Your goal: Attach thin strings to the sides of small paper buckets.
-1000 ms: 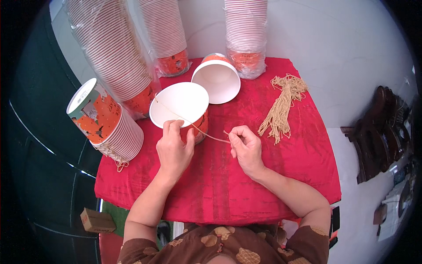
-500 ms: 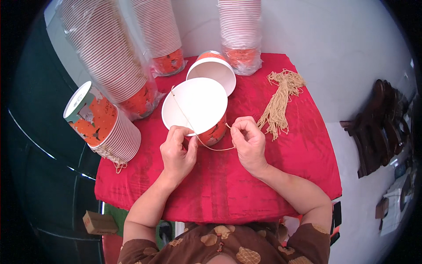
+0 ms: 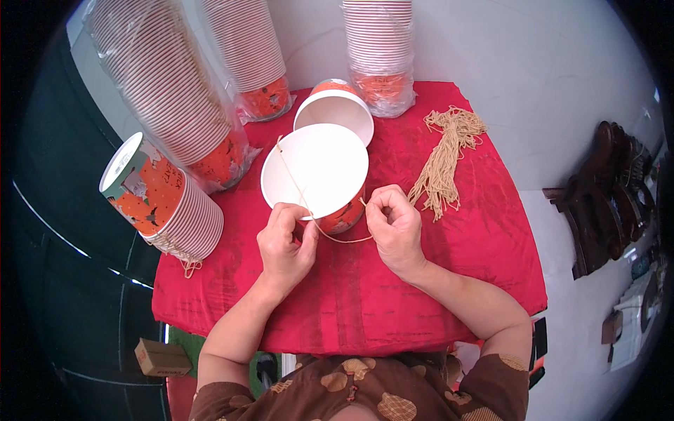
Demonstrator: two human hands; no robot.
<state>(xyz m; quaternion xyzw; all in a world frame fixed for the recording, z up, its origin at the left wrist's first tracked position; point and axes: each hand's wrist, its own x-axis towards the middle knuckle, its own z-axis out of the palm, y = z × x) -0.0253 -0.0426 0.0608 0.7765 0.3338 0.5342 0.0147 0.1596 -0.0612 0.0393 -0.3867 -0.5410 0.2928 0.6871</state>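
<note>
A white paper bucket [image 3: 316, 172] with an orange printed wall stands on the red cloth [image 3: 435, 281], its mouth tilted toward me. A tan string [image 3: 298, 189] runs from a hole at its far rim across the mouth to my hands. My left hand [image 3: 284, 242] pinches the string at the near rim. My right hand [image 3: 393, 224] pinches the string's other end against the bucket's right wall. A second bucket [image 3: 337, 112] lies just behind the first.
Tall stacks of nested buckets [image 3: 165, 91] in plastic wrap stand along the back and left. A shorter stack [image 3: 161, 203] lies on its side at the left edge. A bundle of tan strings [image 3: 446, 158] lies at the right. A small cardboard box [image 3: 161, 358] sits on the floor.
The bucket has been turned and tilted more toward me. My hands have moved up to its near rim, and the string now loops across the mouth between them.
</note>
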